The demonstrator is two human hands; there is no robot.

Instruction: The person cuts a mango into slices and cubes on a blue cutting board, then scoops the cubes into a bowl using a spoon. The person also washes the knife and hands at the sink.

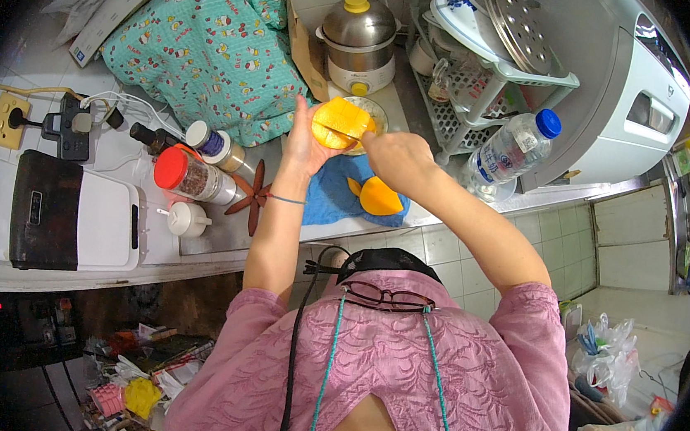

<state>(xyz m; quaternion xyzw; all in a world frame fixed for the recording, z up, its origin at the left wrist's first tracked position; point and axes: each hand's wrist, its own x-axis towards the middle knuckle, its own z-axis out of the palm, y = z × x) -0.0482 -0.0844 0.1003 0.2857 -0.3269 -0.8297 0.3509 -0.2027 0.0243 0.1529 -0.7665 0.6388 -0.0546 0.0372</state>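
Note:
Resting in my left hand is a piece of cut mango, its orange flesh facing up with score lines across it. My right hand grips a knife, whose thin blade lies across the flesh; its handle is hidden in my fist. Partly behind the mango stands a patterned dish with some orange flesh in it. Nearer to me, another mango piece and a small sliver lie on a blue cloth at the counter's front.
Behind my hands stands a steel-lidded electric cooker. To the right are a dish rack and a plastic bottle with a blue cap. Leftward are a red-lidded jar, a wooden star-shaped trivet and a green patterned cloth cover.

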